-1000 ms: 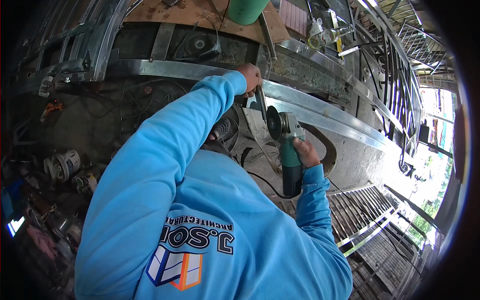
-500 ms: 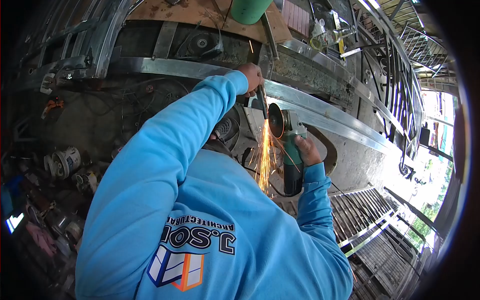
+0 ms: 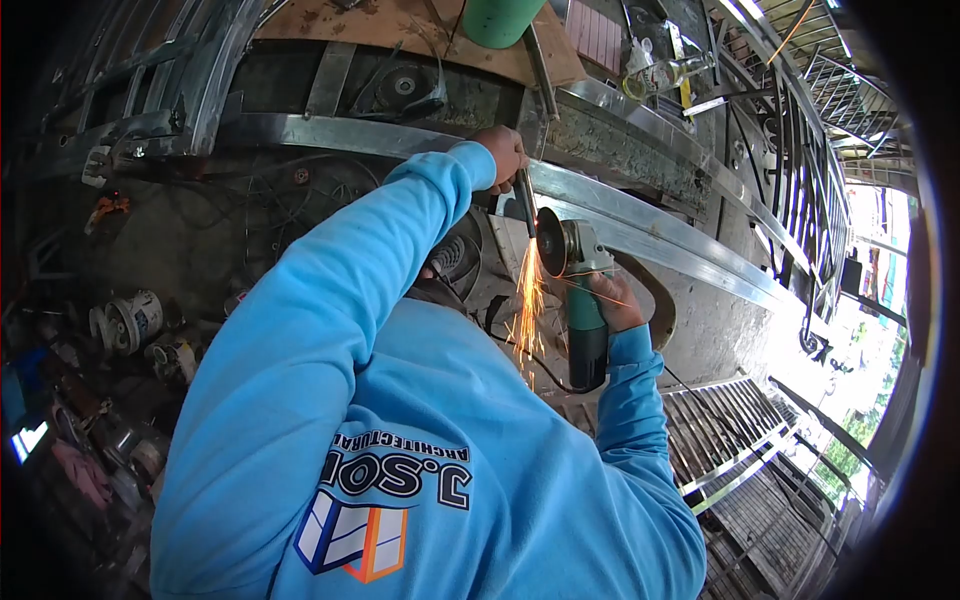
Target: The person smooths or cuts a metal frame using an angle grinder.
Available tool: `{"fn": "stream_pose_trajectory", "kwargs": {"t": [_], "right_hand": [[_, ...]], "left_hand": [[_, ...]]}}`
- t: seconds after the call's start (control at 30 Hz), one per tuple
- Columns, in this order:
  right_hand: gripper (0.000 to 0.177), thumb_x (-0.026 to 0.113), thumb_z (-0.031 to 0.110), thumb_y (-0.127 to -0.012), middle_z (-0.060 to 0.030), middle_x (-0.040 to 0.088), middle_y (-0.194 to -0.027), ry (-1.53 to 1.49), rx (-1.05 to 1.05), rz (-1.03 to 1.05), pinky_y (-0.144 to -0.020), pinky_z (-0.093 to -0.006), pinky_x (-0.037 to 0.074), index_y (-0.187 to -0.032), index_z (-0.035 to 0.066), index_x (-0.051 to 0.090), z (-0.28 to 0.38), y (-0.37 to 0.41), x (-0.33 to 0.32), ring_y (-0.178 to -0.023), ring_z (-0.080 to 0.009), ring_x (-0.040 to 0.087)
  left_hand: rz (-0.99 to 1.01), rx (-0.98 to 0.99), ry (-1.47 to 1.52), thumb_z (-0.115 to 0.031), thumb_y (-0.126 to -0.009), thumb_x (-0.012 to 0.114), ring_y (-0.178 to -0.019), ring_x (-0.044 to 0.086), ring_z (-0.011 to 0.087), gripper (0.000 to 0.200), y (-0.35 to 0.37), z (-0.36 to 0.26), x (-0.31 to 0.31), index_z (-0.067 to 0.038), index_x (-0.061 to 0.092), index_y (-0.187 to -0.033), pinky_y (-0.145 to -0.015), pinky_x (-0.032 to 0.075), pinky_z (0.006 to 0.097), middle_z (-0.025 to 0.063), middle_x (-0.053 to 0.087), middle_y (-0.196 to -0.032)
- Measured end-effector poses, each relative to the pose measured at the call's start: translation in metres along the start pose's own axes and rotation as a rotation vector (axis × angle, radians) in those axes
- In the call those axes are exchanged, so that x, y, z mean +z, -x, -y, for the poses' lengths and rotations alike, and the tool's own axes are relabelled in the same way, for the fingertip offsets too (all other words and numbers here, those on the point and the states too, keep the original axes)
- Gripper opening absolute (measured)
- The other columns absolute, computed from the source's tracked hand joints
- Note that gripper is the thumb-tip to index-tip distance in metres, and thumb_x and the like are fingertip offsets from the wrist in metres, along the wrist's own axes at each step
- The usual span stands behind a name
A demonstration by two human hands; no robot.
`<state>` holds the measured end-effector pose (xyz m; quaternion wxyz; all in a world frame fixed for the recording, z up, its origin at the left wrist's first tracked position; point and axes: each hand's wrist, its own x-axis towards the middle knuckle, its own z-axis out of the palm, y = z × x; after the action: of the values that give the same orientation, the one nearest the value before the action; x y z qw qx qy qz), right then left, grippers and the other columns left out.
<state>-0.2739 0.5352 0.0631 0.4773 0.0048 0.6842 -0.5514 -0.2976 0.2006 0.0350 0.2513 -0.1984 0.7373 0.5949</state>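
Observation:
My left hand (image 3: 506, 158) is closed on a short, narrow metal piece (image 3: 526, 205) that points down towards me. My right hand (image 3: 619, 300) wraps round the green and black body of an angle grinder (image 3: 586, 325). The grinder's disc (image 3: 551, 241) stands on edge at the lower end of the metal piece. Orange sparks (image 3: 529, 290) stream from there towards my body. Whether the fingertips of my left hand touch anything else is hidden.
A long metal bar (image 3: 650, 225) runs just beyond my hands. Further off are a green bucket (image 3: 500, 20), a spare disc (image 3: 404, 86) and a bottle (image 3: 655, 78). Metal grilles (image 3: 740, 420) lie at the right. Cables and a white bucket (image 3: 130, 322) are at the left.
The spray of sparks is narrower and shorter. The grinder has shifted very slightly, while my left hand and the metal piece look almost unchanged.

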Motion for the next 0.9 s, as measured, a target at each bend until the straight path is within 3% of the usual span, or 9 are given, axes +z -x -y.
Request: {"fn": "stream_pose_trajectory", "kwargs": {"t": [0.23,0.33,0.53,0.73,0.9], "right_hand": [[0.061,0.072,0.051,-0.083,-0.0031,0.064,-0.096,-0.063,0.044,0.035,-0.074,-0.0289,0.049,-0.12,0.003,0.059,0.021,0.004,0.01,-0.082,-0.0136,0.06],[0.063,0.073,0.052,-0.082,-0.0032,0.065,-0.098,0.047,0.023,-0.046,-0.074,-0.0291,0.049,-0.12,0.003,0.059,0.024,0.004,0.01,-0.082,-0.0139,0.061],[0.069,0.075,0.05,-0.081,-0.0046,0.064,-0.106,-0.037,-0.049,-0.011,-0.079,-0.0297,0.05,-0.127,0.002,0.055,0.02,0.0,0.011,-0.091,-0.0144,0.06],[0.072,0.074,0.049,-0.082,-0.0056,0.064,-0.111,-0.035,0.023,0.003,-0.085,-0.0298,0.049,-0.132,0.002,0.051,0.015,0.0,0.005,-0.096,-0.0147,0.06],[0.071,0.074,0.05,-0.082,-0.0048,0.064,-0.111,-0.013,-0.005,0.013,-0.082,-0.0287,0.05,-0.13,0.002,0.053,0.02,-0.003,0.006,-0.095,-0.014,0.06]], "left_hand": [[0.002,0.0,-0.026,-0.019,-0.096,0.06,-0.058,0.068,0.0188,0.019,-0.001,0.0,0.0,-0.001,0.061,-0.095,-0.047,0.054,0.03,0.0111,0.068,-0.078],[-0.003,-0.008,-0.037,-0.02,-0.096,0.06,-0.058,0.068,0.0186,0.019,0.0,-0.001,0.001,-0.001,0.061,-0.095,-0.047,0.054,0.0298,0.011,0.069,-0.079],[0.011,0.008,-0.028,-0.019,-0.096,0.06,-0.058,0.068,0.0185,0.018,-0.003,0.002,0.0,-0.001,0.061,-0.095,-0.047,0.054,0.0298,0.0103,0.068,-0.077],[-0.005,-0.001,-0.007,-0.019,-0.096,0.059,-0.058,0.068,0.0187,0.017,-0.001,0.0,0.001,-0.002,0.061,-0.094,-0.047,0.054,0.03,0.0107,0.068,-0.077],[0.022,0.004,0.015,-0.018,-0.096,0.059,-0.057,0.067,0.0185,0.016,-0.006,0.005,0.001,-0.002,0.06,-0.095,-0.046,0.054,0.0307,0.0107,0.068,-0.076]]}}
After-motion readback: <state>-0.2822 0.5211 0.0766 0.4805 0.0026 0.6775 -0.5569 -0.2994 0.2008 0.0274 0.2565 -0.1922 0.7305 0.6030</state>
